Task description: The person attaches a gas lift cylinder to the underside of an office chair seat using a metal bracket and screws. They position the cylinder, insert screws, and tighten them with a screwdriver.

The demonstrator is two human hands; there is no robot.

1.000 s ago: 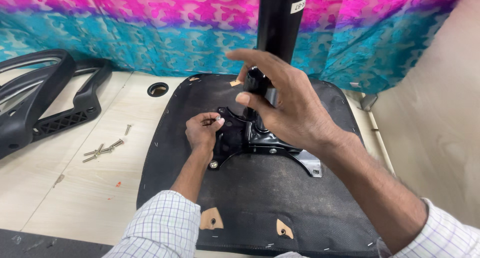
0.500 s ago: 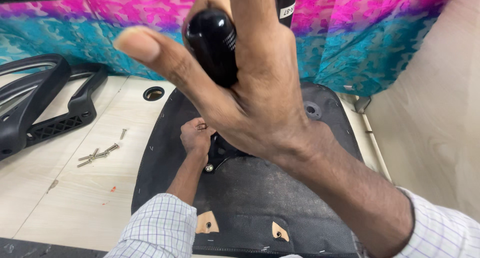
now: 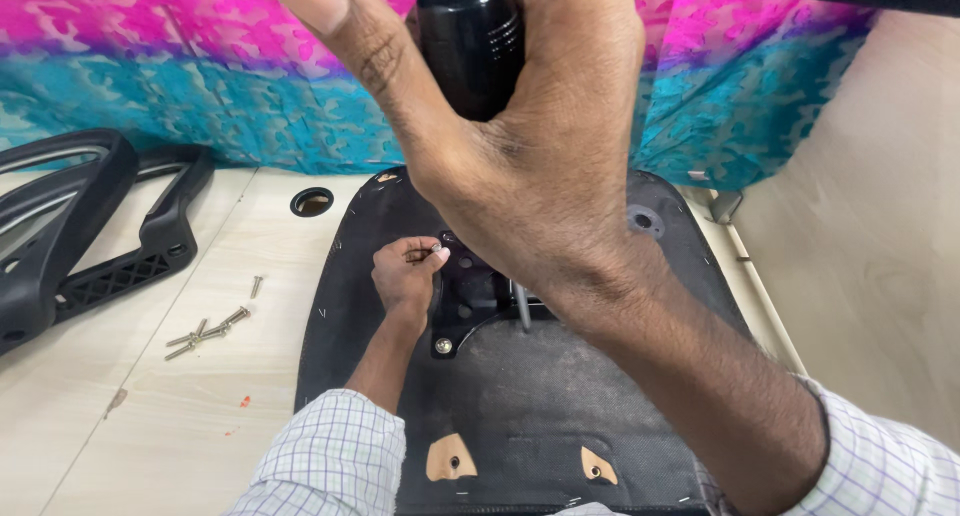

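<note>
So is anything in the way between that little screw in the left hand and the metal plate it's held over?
Nothing visible. The left hand pinches the screw at the edge of the black metal plate on the seat base. The right hand, gripping a black handle, is raised well above.

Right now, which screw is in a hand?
The screw pinched in the left hand at the black bracket; the other screws lie loose on the table.

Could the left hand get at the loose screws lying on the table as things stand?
Probably yes. The left hand pinches a small screw at the black bracket on the seat underside. The loose screws lie on bare table to its left, with nothing between, though its fingers are occupied.
</note>
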